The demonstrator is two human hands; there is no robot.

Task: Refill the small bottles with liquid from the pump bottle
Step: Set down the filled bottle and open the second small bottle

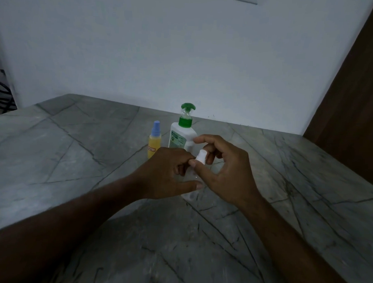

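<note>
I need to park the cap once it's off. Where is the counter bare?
Bare grey marble counter lies right of the right hand and left of the small yellow bottle. Crowded: around the white green-topped pump bottle and left hand.

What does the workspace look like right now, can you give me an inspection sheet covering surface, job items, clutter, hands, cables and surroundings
Surface: grey veined stone counter.
Job's things: white pump bottle with green pump, upright at the back; yellow small bottle with blue cap upright to its left; clear small bottle with white cap between the hands.
Clutter: nothing seen.
Hands: left hand grips the clear bottle's body; right hand pinches its white cap.
Cables: dark cables at far left edge.
Surroundings: white wall, brown door at right.
</note>
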